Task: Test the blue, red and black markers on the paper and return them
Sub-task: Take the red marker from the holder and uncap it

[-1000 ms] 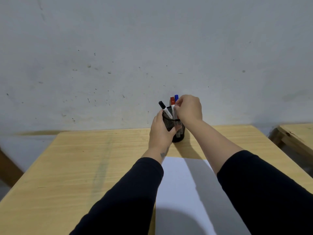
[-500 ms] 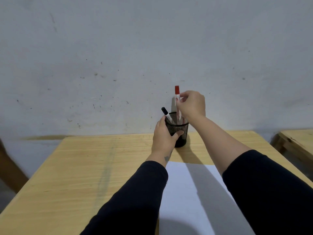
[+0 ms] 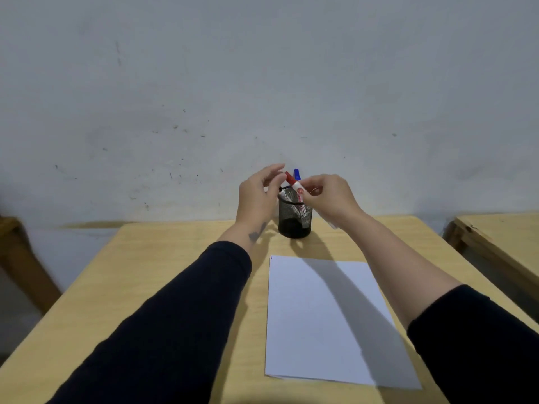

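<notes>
My right hand [image 3: 328,198] grips the white barrel of the red marker [image 3: 294,184] and holds it tilted above the black mesh cup [image 3: 294,215]. My left hand [image 3: 258,196] has its fingertips at the marker's red cap [image 3: 289,177]. The blue marker [image 3: 296,173] stands in the cup, only its cap showing behind the red one. The black marker [image 3: 283,193] leans in the cup, mostly hidden by my left hand. A blank white paper [image 3: 326,319] lies on the wooden table [image 3: 163,290] in front of the cup.
The table backs onto a grey, speckled wall [image 3: 262,97]. A second wooden table [image 3: 498,234] stands off to the right, and a wooden leg [image 3: 23,266] shows at the left edge.
My right hand has lifted the red marker out of the cup and tilted it. My left hand let go of the cup and rose to the marker's cap.
</notes>
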